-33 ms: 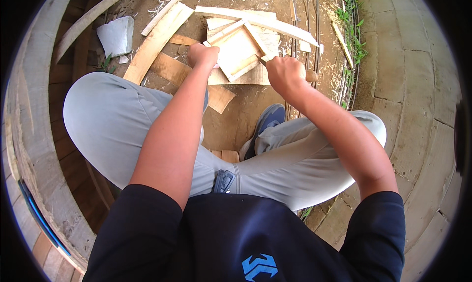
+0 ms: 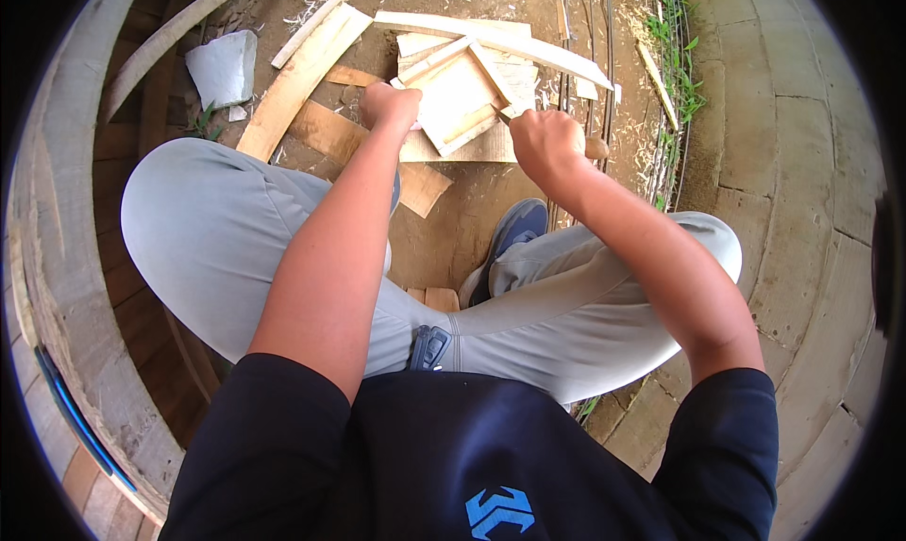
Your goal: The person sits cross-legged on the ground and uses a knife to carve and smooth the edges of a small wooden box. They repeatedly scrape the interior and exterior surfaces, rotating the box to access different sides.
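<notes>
A: Nearest first! What is seen below the hands?
B: The knees are spread wide and a shoe is planted between them, likely so that room is left for both arms.

A: Now the right hand?
B: The tool is clamped in it, fingers wrapped right round. The butt is left poking out to the right, and the tip is pointed left, at the tray. A firm push seems to be allowed for by that fist.

A: Is the rim touched?
B: The tip is brought right up to the right side; contact cannot be confirmed.

A: And the left hand?
B: It is curled against the tray's left side, so the tray is probably being braced against the tool. Whether the fingers are clamped or merely pressed there cannot be told; they are hidden.

A: So the tray is caught between the two hands!
B: Exactly, set askew over a board, by which it is presumably kept off the dirt.

A: Farther out?
B: A curved strip is laid behind, a plank to the left, and beyond that a stone.
</notes>
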Demonstrator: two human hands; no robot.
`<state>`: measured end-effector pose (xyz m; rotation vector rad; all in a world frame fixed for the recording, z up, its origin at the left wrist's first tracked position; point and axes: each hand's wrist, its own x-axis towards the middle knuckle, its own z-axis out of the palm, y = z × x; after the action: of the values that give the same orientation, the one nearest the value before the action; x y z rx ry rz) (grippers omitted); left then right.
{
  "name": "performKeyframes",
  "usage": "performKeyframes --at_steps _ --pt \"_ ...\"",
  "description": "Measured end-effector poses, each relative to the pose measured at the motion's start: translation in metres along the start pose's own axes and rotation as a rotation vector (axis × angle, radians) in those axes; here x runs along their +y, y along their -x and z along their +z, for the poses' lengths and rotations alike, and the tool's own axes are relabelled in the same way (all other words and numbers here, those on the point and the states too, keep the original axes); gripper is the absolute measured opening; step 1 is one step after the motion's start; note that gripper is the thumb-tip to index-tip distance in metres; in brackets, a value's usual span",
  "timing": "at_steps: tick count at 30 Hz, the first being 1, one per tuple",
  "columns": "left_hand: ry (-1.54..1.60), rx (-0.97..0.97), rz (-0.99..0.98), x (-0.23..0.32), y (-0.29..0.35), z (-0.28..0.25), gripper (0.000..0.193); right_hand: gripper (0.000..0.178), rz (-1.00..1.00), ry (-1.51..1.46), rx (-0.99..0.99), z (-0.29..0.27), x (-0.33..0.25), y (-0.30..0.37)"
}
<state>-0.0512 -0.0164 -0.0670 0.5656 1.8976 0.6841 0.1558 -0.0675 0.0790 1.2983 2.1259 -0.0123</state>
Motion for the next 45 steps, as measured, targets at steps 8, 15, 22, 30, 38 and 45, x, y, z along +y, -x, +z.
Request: performKeyframes --at_steps 8,15,22,30,38,45 --pt "-0.047 0.005 0.012 -0.004 -0.005 0.002 0.029 0.009 0.037 0.083 -0.018 0.009 -0.023 0.003" --pt "-0.146 0.051 0.016 0.009 0.011 0.002 0.028 0.008 0.207 -0.063 0.012 0.035 -0.026 0.008" --pt "-0.218 0.078 0.036 0.0 0.004 0.002 0.03 0.019 0.157 -0.102 0.014 0.006 -0.028 0.008" --pt "-0.216 0.144 0.105 0.003 0.001 0.003 0.024 0.018 0.27 -0.218 -0.069 0.029 -0.026 0.008" --pt "-0.168 0.058 0.077 0.001 0.006 0.004 0.028 0.021 0.272 -0.273 -0.04 0.014 -0.029 0.011" --pt "-0.257 0.088 0.057 0.007 0.014 0.006 0.028 0.019 0.255 -0.148 -0.168 0.009 -0.028 0.003"
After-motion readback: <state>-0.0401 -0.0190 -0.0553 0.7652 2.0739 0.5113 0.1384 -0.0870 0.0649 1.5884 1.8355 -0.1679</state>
